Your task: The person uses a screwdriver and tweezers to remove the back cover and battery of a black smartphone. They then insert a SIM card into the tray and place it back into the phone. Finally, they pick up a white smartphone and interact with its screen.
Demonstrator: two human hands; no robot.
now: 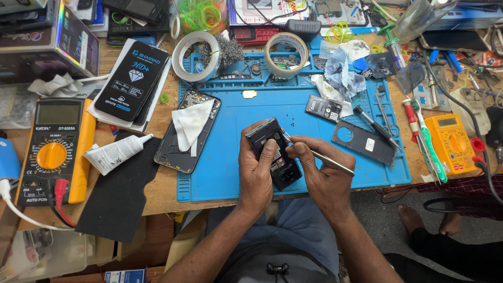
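My left hand (255,170) is wrapped around a small black phone (273,153) at the lower middle of the frame, thumb pressed over its open back, holding it just above the near edge of the blue mat (293,112). My right hand (320,175) pinches thin metal tweezers (319,155) between thumb and forefinger, their tip touching the phone's upper edge. On the mat to the right of my hands lie a black back cover (364,142) with a round hole and, higher up, a small black battery (323,108). Left of my hands, a larger opened phone (183,147) rests with a white tissue (191,124) on it, straddling the mat's left edge. At the far left of the worktop (157,196) sits a yellow multimeter (52,152), a white tube (116,153) beside it. Two rolls of tape (196,56) stand at the mat's upper edge.
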